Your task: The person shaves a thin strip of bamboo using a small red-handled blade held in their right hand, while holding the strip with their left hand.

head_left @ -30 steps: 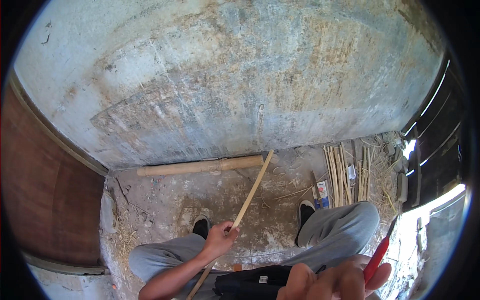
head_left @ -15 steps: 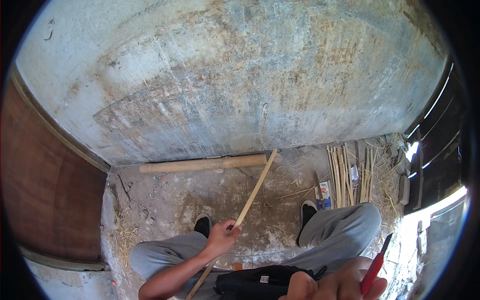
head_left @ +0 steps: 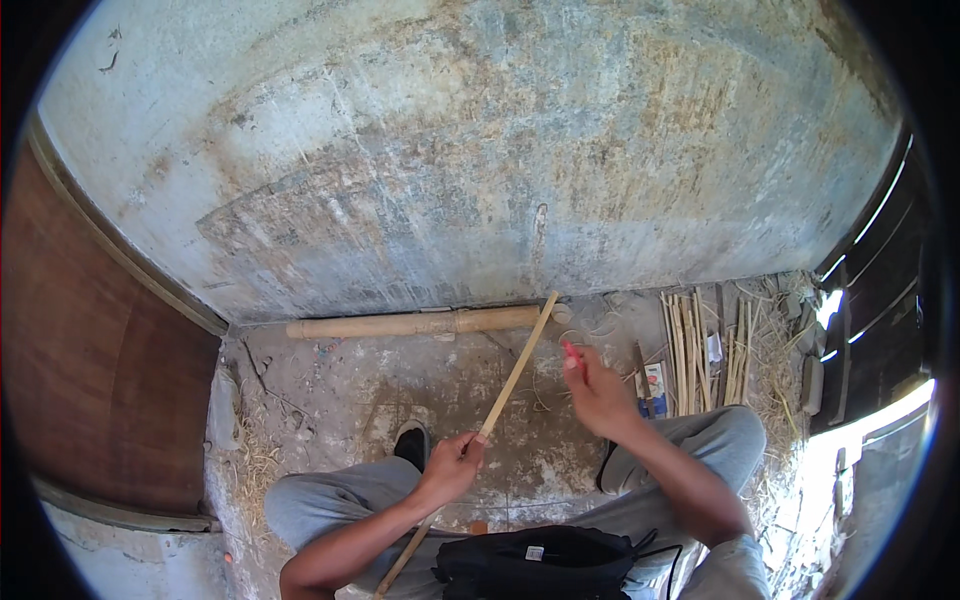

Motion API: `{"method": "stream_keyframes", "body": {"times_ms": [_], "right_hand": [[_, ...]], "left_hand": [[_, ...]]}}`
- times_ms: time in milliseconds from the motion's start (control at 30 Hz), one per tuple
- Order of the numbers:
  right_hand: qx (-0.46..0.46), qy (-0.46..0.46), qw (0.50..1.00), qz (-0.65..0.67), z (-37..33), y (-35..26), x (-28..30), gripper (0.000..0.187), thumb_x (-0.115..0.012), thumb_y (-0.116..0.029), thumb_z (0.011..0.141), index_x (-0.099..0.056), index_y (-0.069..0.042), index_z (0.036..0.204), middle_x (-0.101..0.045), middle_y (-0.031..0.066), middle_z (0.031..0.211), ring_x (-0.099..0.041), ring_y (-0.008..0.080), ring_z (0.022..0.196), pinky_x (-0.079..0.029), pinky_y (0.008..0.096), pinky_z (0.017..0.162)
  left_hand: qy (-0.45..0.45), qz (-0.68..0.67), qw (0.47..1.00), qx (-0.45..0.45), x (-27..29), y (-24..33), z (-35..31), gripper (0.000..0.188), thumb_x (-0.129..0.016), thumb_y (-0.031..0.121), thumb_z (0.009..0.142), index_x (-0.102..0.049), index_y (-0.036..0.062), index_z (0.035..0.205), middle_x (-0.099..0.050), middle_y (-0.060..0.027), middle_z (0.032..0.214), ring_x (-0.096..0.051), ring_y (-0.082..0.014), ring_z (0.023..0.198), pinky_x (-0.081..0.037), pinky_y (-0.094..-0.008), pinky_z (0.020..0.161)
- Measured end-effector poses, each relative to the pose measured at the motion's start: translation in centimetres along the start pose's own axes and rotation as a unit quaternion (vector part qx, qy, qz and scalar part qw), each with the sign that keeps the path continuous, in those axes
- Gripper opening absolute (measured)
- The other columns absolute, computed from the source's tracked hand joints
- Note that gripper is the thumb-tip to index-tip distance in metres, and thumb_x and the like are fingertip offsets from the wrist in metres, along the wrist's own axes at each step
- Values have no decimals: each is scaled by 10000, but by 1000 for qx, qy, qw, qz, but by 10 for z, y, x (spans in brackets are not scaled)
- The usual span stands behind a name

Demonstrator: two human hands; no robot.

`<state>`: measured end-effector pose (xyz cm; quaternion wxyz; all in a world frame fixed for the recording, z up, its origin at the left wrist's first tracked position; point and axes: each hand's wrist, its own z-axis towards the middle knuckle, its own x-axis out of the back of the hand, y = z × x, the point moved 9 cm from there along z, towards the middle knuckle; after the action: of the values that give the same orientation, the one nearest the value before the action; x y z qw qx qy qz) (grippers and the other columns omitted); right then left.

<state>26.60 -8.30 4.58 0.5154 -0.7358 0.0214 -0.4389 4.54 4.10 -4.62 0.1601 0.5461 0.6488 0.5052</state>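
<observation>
A long, pale bamboo strip (head_left: 518, 372) slants from my lap up toward the wall. My left hand (head_left: 452, 470) is closed round it near its middle, above my left shin. To the right of the strip's upper part, my right hand (head_left: 604, 396) grips a small red-handled knife (head_left: 571, 351). A gap separates the knife from the strip, and its blade cannot be made out now. A black bag (head_left: 535, 563) lies across my lap between my grey-trousered legs.
A thick bamboo pole (head_left: 400, 325) lies along the base of the stained wall (head_left: 450, 180). At right are a bundle of split bamboo strips (head_left: 688, 350), a larger blade (head_left: 642, 378) and a small blue-and-white packet (head_left: 655, 388). Shavings (head_left: 255, 460) litter the floor's edges.
My right hand has swung forward and left with the red-handled knife, from beside my right thigh to near the strip's upper part. My left hand still holds the strip in about the same place.
</observation>
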Motion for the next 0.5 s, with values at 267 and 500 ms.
{"method": "stream_keyframes", "body": {"times_ms": [267,500], "right_hand": [[165,25,980,-111,0,-5,-44,330,-613,-322,978,-695,-37,1121,-689,195,816,-675,405,710,-530,495,629],[165,3,982,-91,-8,0,-56,322,-647,-330,965,-717,-56,1119,-713,176,841,-693,375,716,-542,469,622]], "left_hand": [[40,51,997,-52,0,19,-12,282,-525,245,1040,-654,13,1136,-572,-150,672,-533,-191,593,-428,-397,584],[46,88,991,-91,2,26,-18,305,-512,223,1062,-656,5,1220,-493,-34,668,-448,-96,599,-390,-307,559]]}}
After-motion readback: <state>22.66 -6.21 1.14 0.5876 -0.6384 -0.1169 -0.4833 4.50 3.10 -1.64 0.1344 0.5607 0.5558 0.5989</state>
